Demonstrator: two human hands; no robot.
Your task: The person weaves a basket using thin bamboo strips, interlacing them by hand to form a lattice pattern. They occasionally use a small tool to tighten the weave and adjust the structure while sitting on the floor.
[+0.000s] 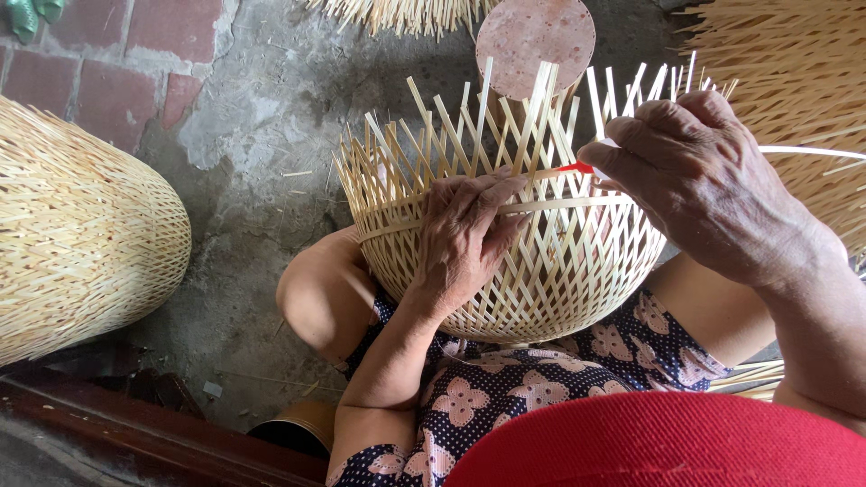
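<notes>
A half-woven bamboo basket (pixel 550 271) rests on my lap, its loose strip ends sticking up along the rim. My left hand (pixel 465 239) presses on the basket's outer wall, fingers pinching a horizontal bamboo band (pixel 559 206) that runs around it. My right hand (pixel 704 185) is raised at the basket's right side, fingers closed on a thin strip with a red tip (pixel 577 168) pointing left toward the left fingertips.
A large finished woven basket (pixel 72 243) lies at the left. Bundles of bamboo strips (pixel 794 81) fan out at the top right and top centre. A round pinkish disc (pixel 535 36) sits behind the basket. Concrete and brick floor lies around; a dark wooden edge (pixel 135 433) is at bottom left.
</notes>
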